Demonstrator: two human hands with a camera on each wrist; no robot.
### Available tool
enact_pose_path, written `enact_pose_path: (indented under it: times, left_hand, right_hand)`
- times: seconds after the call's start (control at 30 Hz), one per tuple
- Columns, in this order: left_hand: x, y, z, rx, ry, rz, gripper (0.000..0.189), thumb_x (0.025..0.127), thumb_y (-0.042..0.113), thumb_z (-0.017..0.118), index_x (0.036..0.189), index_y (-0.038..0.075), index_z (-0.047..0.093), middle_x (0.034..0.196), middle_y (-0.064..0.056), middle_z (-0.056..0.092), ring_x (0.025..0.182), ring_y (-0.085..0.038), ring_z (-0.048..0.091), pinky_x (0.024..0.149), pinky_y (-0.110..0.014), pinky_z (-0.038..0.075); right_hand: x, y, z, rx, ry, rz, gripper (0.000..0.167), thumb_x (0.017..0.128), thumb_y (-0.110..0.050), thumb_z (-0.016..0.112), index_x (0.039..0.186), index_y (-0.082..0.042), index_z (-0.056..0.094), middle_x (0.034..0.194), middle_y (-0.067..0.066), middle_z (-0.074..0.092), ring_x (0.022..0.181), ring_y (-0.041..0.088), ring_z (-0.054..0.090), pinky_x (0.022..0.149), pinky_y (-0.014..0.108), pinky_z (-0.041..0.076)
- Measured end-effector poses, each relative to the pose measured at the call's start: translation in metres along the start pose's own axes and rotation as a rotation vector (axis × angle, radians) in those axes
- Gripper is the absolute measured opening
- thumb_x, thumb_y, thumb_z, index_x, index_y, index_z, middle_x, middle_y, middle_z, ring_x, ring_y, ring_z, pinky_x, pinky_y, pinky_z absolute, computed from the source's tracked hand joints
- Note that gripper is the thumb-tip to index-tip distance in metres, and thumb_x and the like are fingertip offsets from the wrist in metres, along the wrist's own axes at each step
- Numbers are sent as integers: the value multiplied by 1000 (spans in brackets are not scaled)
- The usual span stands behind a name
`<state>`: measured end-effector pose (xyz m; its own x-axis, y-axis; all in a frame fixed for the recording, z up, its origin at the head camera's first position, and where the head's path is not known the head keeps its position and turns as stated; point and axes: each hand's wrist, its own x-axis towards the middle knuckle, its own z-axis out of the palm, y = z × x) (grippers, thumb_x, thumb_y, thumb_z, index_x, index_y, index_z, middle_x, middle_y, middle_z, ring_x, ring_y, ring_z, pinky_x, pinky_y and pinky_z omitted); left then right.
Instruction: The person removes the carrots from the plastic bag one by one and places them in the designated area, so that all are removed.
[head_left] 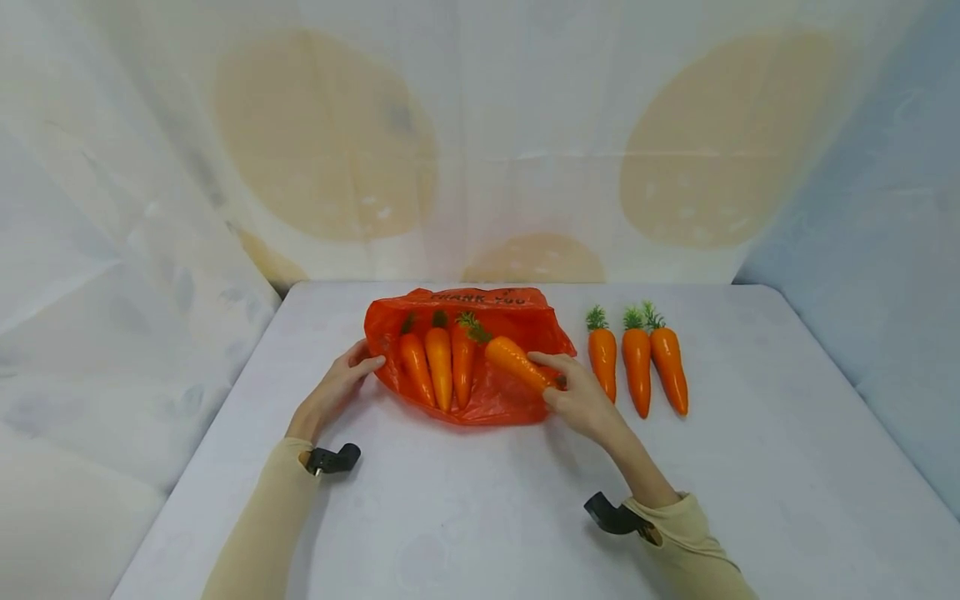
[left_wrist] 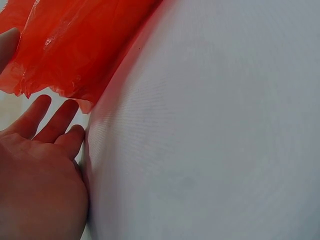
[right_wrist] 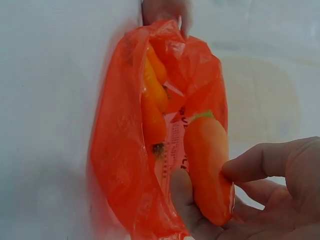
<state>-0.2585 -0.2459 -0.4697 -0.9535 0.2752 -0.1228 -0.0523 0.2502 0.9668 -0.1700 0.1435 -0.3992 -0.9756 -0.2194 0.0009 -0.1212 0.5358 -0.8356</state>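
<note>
A red plastic bag (head_left: 497, 404) lies on its side on the table, its mouth spread toward me and "THANK YOU" printed along the far edge. Three carrots with green tops (head_left: 438, 358) lie side by side inside. At the bag's left edge my left hand (head_left: 339, 387) pinches the plastic; its other fingers (left_wrist: 55, 122) stretch out under the rim. My right hand (head_left: 588, 404) grips another carrot (head_left: 513, 360) near its narrow end, between thumb and fingers. That carrot's leafy top points up and left, over the bag's open mouth.
To the right of the bag, three more carrots (head_left: 637, 371) lie in a row, tops away from me; the two rightmost touch at their tops. A white cloth covers the table (head_left: 450, 517). Patterned curtains (head_left: 517, 150) hang behind it and at both sides.
</note>
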Motion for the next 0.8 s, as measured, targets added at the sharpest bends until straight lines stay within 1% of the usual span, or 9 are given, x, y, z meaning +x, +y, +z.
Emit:
enact_pose_path:
  times: [0.13, 0.23, 0.33, 0.43, 0.6, 0.67, 0.8]
  left_hand:
    - [0, -1, 1, 13, 1, 11, 71, 98, 41, 57, 157, 15, 26, 160, -7, 30, 146, -30, 25, 121, -56, 14]
    - [0, -2, 2, 8, -7, 16, 71, 99, 41, 56, 157, 15, 26, 160, -7, 30, 147, -30, 24, 121, -57, 12]
    - [0, -1, 2, 7, -14, 14, 71, 99, 42, 56, 157, 16, 25, 160, -6, 28, 147, -30, 22, 121, -57, 12]
    - [-1, 0, 2, 8, -15, 6, 72, 99, 42, 56, 158, 16, 23, 161, -6, 27, 148, -30, 21, 121, -57, 11]
    - [-1, 0, 0, 2, -10, 4, 72, 99, 42, 56, 158, 16, 24, 161, -6, 28, 148, -29, 21, 121, -57, 11]
    - [-1, 0, 1, -1, -12, 7, 72, 99, 42, 56, 158, 16, 23, 161, -5, 27, 148, -29, 20, 121, -57, 10]
    - [-1, 0, 2, -3, -15, 0, 72, 99, 41, 56, 158, 16, 22, 162, -6, 26, 149, -30, 19, 121, -59, 9]
  right_hand:
    - [-2, 1, -2, 20, 5, 5, 57, 89, 0, 52, 144, -13, 51, 135, 13, 52, 103, 29, 52, 78, 34, 56]
    - [-3, 2, -5, 34, 8, 2, 57, 89, 0, 51, 144, -16, 52, 137, 12, 51, 104, 29, 52, 77, 35, 57]
    - [-4, 3, -10, 31, 7, -14, 57, 88, -1, 51, 143, -16, 53, 140, 12, 50, 104, 29, 52, 78, 34, 55]
    - [-5, 4, -16, 25, 13, -48, 57, 87, 0, 50, 143, -15, 53, 141, 14, 50, 104, 30, 52, 78, 33, 53]
    - [-5, 7, -29, 41, 42, -84, 56, 89, 2, 50, 142, -14, 54, 142, 12, 51, 105, 32, 56, 79, 31, 54]
    - [-5, 8, -34, 64, 53, -78, 55, 90, 2, 50, 142, -15, 54, 143, 11, 49, 105, 32, 56, 71, 29, 54]
    - [-7, 12, -43, 97, 74, -74, 55, 91, 2, 50, 143, -14, 53, 144, 13, 49, 104, 34, 55, 65, 24, 54]
